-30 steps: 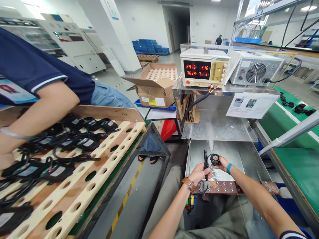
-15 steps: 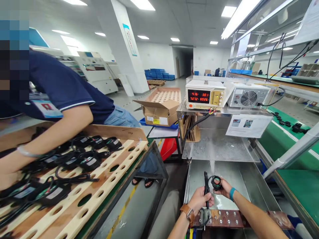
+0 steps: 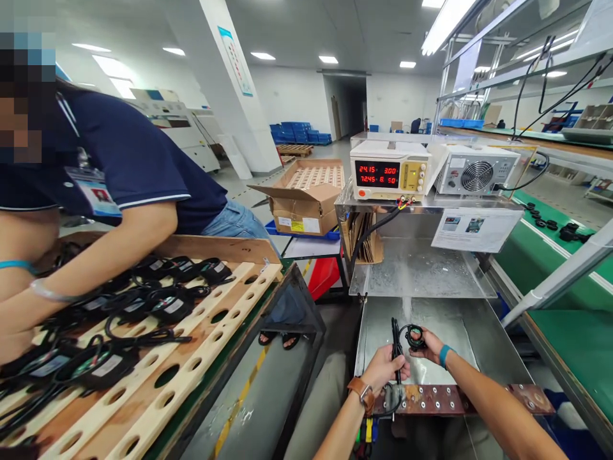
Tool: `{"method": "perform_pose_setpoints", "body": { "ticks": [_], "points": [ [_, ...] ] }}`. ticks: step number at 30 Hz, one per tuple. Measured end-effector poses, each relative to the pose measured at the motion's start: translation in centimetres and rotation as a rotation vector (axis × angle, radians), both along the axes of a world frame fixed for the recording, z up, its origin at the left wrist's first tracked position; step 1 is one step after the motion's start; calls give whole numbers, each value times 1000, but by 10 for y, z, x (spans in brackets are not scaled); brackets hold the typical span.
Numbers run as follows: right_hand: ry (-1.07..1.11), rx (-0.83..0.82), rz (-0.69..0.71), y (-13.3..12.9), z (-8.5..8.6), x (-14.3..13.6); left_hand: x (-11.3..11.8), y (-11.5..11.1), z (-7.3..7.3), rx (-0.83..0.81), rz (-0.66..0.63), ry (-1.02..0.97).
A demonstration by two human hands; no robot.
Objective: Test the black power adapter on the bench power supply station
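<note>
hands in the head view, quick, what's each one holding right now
Left hand: closed around the black cable.
Right hand: holding the small round black part.

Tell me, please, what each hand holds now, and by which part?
The left hand grips the black cable along its length. The right hand holds the small round black part at the cable's end, by its rim.

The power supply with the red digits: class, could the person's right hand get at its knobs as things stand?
Probably not at once. The right hand is shut on a small round black part low over the metal tray, and the power supply sits on a raised shelf beyond. Nothing blocks the way, though.
</note>
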State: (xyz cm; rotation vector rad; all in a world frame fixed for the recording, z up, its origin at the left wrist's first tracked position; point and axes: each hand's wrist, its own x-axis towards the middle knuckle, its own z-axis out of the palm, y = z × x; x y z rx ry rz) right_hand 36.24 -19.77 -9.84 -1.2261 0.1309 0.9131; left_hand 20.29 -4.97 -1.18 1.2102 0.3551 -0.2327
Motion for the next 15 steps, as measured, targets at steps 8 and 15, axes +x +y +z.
{"method": "perform_pose_setpoints", "body": {
  "ticks": [8, 15],
  "points": [
    [43, -49, 14, -6, -2, 5, 22, -7, -3, 137, 245, -19],
    [56, 12, -20, -2, 28, 7, 55, 8, 4, 503, 294, -241]
  ]
}}
